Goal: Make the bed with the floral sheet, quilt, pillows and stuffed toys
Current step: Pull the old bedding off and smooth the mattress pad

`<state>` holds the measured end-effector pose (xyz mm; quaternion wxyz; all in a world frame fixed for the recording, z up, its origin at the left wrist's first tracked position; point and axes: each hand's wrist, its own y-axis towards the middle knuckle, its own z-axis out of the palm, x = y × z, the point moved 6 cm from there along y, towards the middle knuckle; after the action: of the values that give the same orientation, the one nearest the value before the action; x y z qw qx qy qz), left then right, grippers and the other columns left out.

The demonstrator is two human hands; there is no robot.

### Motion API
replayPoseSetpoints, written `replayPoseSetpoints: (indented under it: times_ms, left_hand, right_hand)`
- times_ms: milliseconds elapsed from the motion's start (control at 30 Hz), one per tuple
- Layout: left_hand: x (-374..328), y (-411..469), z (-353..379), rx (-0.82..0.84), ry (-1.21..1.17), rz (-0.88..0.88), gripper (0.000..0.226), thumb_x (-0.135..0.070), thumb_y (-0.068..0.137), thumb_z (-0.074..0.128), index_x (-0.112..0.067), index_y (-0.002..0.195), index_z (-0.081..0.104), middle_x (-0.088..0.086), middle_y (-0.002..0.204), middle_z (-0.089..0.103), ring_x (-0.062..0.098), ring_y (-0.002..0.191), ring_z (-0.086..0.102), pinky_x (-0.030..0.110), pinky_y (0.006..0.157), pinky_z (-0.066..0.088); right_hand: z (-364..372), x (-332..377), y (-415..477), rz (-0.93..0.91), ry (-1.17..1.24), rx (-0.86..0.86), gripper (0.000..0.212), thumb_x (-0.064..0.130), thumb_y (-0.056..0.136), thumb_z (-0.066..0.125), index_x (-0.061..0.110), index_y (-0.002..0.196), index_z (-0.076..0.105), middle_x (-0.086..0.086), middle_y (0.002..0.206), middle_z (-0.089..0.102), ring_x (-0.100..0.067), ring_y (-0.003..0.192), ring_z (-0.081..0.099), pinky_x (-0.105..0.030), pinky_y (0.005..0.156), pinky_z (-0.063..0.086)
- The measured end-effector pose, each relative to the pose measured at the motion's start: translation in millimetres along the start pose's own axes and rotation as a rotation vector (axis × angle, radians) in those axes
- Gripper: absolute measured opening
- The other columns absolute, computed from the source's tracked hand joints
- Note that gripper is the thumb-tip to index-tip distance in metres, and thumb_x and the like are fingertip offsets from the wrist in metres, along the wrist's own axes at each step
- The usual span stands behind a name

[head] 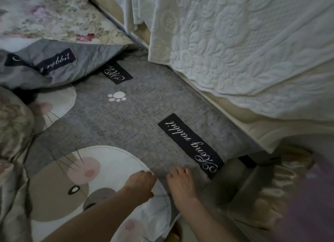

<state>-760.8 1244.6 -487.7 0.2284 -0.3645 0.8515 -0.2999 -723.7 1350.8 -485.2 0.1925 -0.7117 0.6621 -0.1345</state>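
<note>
- Bottom centre: left hand point(141, 184) and right hand point(180, 183) sit side by side on grey cover point(144, 118), near its lower edge
- Left hand: fingers curled down onto the cloth at the rim of a white rabbit print; can't tell if it pinches or just presses
- Right hand: fingers spread, flat on cover, holding nothing
- Grey cover lies flat across centre, bunched into a fold top left
- Floral sheet point(59, 19) top left, fold lying on it
- White quilt point(244, 42) draped on right, beside cover
</note>
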Motion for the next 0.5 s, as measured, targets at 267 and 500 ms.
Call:
replayPoseSetpoints:
  times_ms: [267,500]
  left_hand:
    - [-49.8,-29.9,101.3,0.291,0.049,-0.01,0.075,-0.056,0.081,0.068,-0.005,0.134,0.052,0.016,0.128,0.056,0.033,0.118,0.055,0.043,0.097,0.047]
    - [-66.6,-40.8,122.7,0.116,0.077,-0.119,0.032,-0.014,0.1,0.045,-0.011,0.129,0.055,0.008,0.131,0.059,0.026,0.119,0.057,0.038,0.095,0.047]
  right_hand:
    - [61.4,32.3,-37.6,-0.158,-0.005,0.092,0.049,0.034,0.055,0.087,0.018,0.097,0.068,-0.012,0.101,0.064,-0.033,0.096,0.06,-0.038,0.081,0.05]
    - [85.1,46.1,-53.0,-0.132,0.113,-0.104,0.038,0.023,0.023,0.091,0.024,0.049,0.063,0.003,0.052,0.058,-0.02,0.058,0.06,-0.025,0.057,0.049]
